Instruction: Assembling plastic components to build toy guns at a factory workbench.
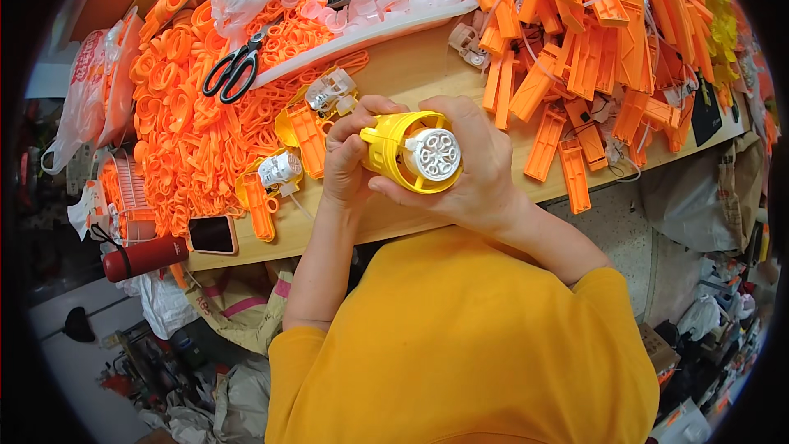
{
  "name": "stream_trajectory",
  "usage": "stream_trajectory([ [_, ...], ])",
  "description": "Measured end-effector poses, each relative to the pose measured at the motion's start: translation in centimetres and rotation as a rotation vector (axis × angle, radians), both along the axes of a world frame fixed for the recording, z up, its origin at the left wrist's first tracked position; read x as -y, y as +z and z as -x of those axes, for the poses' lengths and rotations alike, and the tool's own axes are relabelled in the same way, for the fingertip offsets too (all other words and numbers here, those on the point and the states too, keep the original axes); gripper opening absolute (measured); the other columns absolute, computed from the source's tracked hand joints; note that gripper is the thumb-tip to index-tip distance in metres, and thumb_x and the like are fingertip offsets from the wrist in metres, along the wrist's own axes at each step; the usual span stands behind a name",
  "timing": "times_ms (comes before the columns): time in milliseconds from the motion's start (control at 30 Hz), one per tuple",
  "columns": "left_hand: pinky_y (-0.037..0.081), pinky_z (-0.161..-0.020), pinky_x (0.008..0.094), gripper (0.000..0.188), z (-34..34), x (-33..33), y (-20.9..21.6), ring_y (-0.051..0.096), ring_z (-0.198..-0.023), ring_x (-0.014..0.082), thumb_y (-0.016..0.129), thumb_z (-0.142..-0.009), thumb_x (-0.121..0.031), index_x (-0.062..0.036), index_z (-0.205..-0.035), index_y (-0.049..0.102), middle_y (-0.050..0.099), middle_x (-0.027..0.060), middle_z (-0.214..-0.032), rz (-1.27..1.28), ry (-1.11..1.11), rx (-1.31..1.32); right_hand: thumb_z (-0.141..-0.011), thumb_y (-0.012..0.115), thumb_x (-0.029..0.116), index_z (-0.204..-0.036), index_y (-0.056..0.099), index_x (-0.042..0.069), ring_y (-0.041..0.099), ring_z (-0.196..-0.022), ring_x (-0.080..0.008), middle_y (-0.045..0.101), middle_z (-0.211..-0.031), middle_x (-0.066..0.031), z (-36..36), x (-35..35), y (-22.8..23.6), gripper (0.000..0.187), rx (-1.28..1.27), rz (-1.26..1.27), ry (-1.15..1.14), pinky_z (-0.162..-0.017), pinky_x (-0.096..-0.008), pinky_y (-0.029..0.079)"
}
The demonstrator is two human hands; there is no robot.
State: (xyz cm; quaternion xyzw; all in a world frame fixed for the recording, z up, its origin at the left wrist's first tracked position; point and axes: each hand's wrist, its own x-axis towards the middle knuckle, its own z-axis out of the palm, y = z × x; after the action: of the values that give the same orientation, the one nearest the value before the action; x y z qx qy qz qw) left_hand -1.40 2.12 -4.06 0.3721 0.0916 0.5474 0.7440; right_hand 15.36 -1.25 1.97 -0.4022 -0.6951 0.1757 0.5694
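Both hands hold a yellow round plastic housing (385, 146) over the wooden table, its open end tilted toward me. Inside that end sits a white nozzle disc (436, 154) with several round holes, off to one side of the opening. My left hand (345, 152) grips the left side, its thumb and fingers near a small tab. Around the right side wraps my right hand (485, 160), its thumb along the lower rim. Just left of my hands lie two part-built units, a near one with a white nozzle (279, 168) and a farther one with a clear part (331, 90).
Orange plastic parts (177, 123) are heaped at the left, with black-handled scissors (235, 70) on top. A white tray (370, 39) holds translucent caps. Orange battery-case-like pieces (583, 66) pile up at the right. A phone (212, 235) and a red flask (146, 258) lie at the left front edge.
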Motion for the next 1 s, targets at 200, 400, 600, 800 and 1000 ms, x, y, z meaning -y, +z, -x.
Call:
stream_trajectory([
  [200,0.047,-0.099,0.0410,0.023,0.0,-0.1,-1.5,0.054,-0.113,0.0300,0.068,-0.087,-0.023,-0.0109,-0.106,0.070,0.054,0.0142,-0.116,0.076,-0.045,0.091,-0.061,0.090,0.029,-0.106,0.053,0.000,0.064,-0.077,-0.0222,0.060,-0.091,-0.0113,0.4,-0.3,0.5,0.065,0.045,-0.110,-0.034,-0.065,-0.0304,0.053],
  [400,0.045,-0.097,0.0458,0.023,-0.2,-0.7,-0.4,0.047,-0.114,0.0351,0.071,-0.080,-0.020,-0.0163,-0.102,0.071,0.054,0.0143,-0.114,-0.082,-0.111,0.133,-0.061,0.090,0.027,-0.113,0.049,0.001,0.065,-0.078,-0.0241,0.060,-0.093,-0.0117,0.8,1.2,-0.7,0.071,0.009,-0.131,0.008,-0.066,-0.0302,0.053],
  [600,0.046,-0.094,0.0458,0.021,0.2,-1.4,0.1,0.048,-0.113,0.0358,0.073,-0.079,-0.024,-0.0165,-0.099,0.070,0.053,0.0136,-0.113,-0.253,-0.162,0.148,-0.061,0.090,0.032,-0.117,0.046,0.003,0.062,-0.075,-0.0251,0.060,-0.093,-0.0114,1.2,1.4,-0.8,0.076,0.050,-0.235,0.003,-0.062,-0.0318,0.051],
  [800,0.047,-0.092,0.0419,0.020,0.1,-0.9,0.4,0.050,-0.111,0.0324,0.073,-0.079,-0.020,-0.0127,-0.097,0.071,0.055,0.0138,-0.112,-0.211,-0.111,0.127,-0.063,0.089,0.030,-0.117,0.046,0.003,0.062,-0.077,-0.0250,0.060,-0.092,-0.0109,1.1,1.4,-0.6,0.074,0.040,-0.220,0.012,-0.064,-0.0318,0.051],
  [1000,0.049,-0.081,0.0253,0.019,0.5,-0.9,3.7,0.061,-0.086,0.0127,0.068,-0.084,-0.012,0.0037,-0.096,0.069,0.064,0.0076,-0.096,0.217,0.267,-0.594,-0.069,0.085,0.019,-0.111,0.050,0.003,0.061,-0.088,-0.0126,0.062,-0.097,-0.0059,-0.9,-1.5,-1.4,0.058,-0.498,0.704,0.207,-0.077,-0.0277,0.051],
])
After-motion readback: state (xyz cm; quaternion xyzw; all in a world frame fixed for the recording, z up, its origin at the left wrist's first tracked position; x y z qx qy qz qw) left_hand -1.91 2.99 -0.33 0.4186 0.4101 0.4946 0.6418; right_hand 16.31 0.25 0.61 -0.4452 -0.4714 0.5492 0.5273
